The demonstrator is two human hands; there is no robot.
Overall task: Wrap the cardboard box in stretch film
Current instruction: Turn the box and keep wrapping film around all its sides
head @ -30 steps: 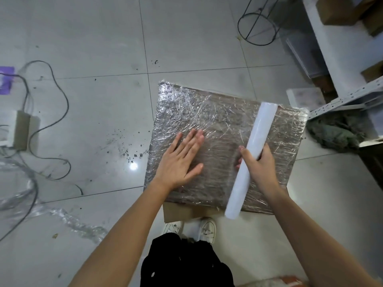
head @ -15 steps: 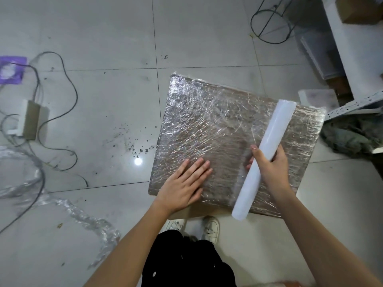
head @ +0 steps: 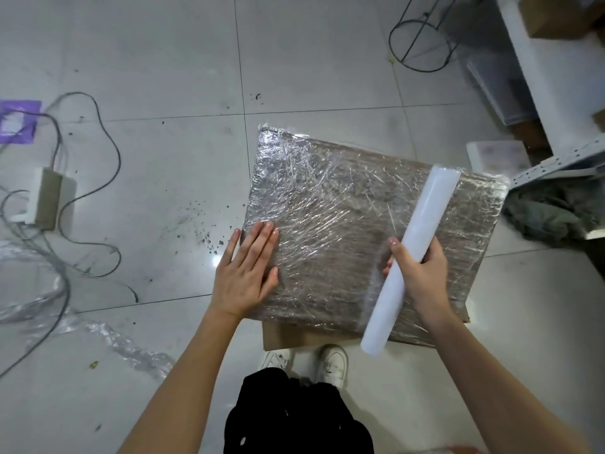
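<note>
Flat brown cardboard box (head: 353, 231), top face already under crinkled clear stretch film, lies on the grey tiled floor (head: 157, 44); its near edge is partly hidden by both forearms, with an unwrapped cardboard flap (head: 294, 335) poking out near the white shoes (head: 332, 363). Box underside not visible. White stretch film roll (head: 414, 253) lies across the box's right part, long axis running near-left to far-right, near end overhanging the box edge. Right hand (head: 422, 276) grip clamped round the roll's middle. Left hand (head: 247, 273) grip apart, fingers straight, flat on the film at the box's left edge. Open floor far and left of the box; cables (head: 98, 198) and loose film (head: 124, 345) further left; grey cloth (head: 550, 214) and white shelving (head: 537, 80) crowd the right, partly cut off.
</note>
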